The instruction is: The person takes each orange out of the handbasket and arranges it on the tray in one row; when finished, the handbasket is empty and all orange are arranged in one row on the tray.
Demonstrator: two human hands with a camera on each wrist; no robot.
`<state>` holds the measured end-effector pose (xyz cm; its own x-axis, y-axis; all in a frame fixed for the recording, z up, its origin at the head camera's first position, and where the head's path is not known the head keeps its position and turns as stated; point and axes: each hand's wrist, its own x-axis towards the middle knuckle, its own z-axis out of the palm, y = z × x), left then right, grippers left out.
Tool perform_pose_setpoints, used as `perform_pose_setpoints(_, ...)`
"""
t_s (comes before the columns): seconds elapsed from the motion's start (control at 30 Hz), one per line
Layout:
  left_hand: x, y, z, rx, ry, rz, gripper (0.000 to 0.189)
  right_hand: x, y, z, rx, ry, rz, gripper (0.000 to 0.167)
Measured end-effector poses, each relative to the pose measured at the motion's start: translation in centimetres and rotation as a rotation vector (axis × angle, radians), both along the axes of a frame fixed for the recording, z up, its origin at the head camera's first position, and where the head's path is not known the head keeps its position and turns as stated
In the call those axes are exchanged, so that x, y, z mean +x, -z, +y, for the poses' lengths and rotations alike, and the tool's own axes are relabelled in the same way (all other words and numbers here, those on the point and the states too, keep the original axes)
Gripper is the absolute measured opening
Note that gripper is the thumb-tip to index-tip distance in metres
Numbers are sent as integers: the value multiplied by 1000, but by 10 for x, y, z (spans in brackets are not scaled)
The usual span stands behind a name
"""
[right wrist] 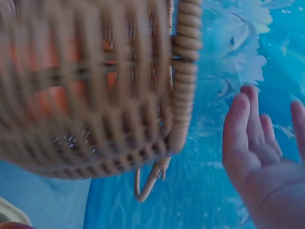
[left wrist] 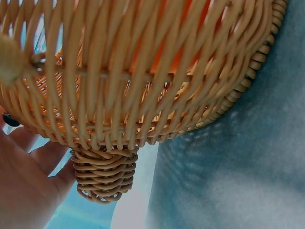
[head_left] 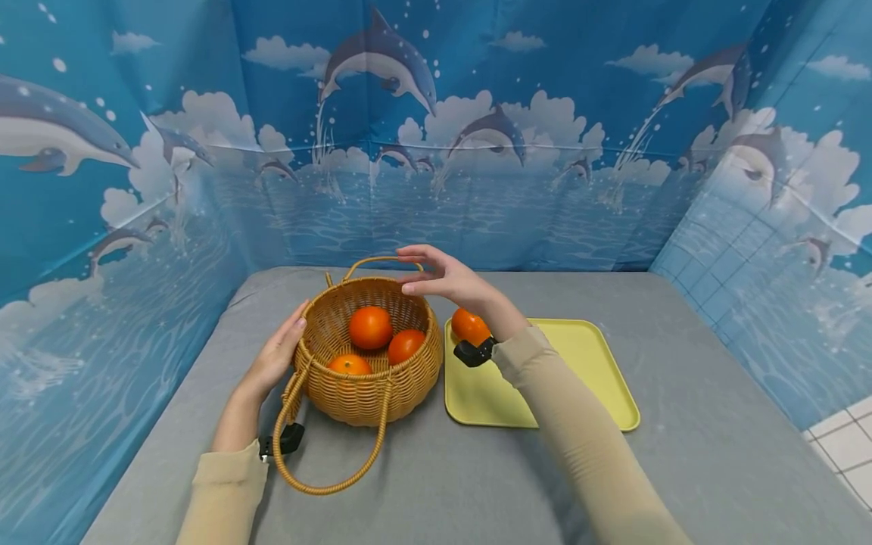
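A round wicker basket (head_left: 371, 401) stands on the grey cloth. Inside lie two smooth orange-red fruits that look like tomatoes (head_left: 371, 328) and a more orange fruit like a mandarin (head_left: 350, 365). My left hand (head_left: 274, 358) rests along the basket's left side with its fingers extended; the left wrist view shows the fingers behind the weave. Over the far right rim hovers my right hand (head_left: 443, 278), fingers loosely spread, holding nothing. In the right wrist view a gap separates that hand (right wrist: 267, 162) from the basket wall (right wrist: 95, 95).
Right of the basket lies a yellow tray (head_left: 579, 371), partly under my right forearm. One orange-red fruit (head_left: 468, 325) sits at its far left corner. A basket handle (head_left: 323, 490) hangs down toward me; the other (head_left: 371, 261) stands behind. A dolphin-printed curtain (head_left: 436, 204) encloses the table.
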<state>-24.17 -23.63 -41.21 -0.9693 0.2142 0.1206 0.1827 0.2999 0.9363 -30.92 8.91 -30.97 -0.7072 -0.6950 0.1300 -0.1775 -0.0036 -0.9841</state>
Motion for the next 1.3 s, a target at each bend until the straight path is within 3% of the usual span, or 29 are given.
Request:
perform_pose_setpoints(0.27,1,0,1,4,11,-6,58,-24,-11,-29,203,-188,-5,59)
perform_pose_setpoints(0.47,0,-1,0,8,13,-8,58,-33,-21,-49,356,-348,-37,61)
perform_pose_setpoints(0.6,0,-1,-1,-1,7,-22,58,-35,-33,-57,388,-354,-70,59)
perform_pose_setpoints(0.73,0,-1,0,-5,2,-34,59,-33,-40,-61,356,-307,-71,54)
perform_pose_setpoints(0.93,0,0,0,-1,-5,-29,59,-35,-27,-71,327,-274,-100,52)
perform_pose_setpoints(1.17,-1,1,0,-6,-12,-35,63,-38,-13,-81,357,-504,-105,57)
perform_pose_setpoints(1.3,-1,0,0,-3,-12,-38,62,-39,-9,-87,451,-573,-86,53)
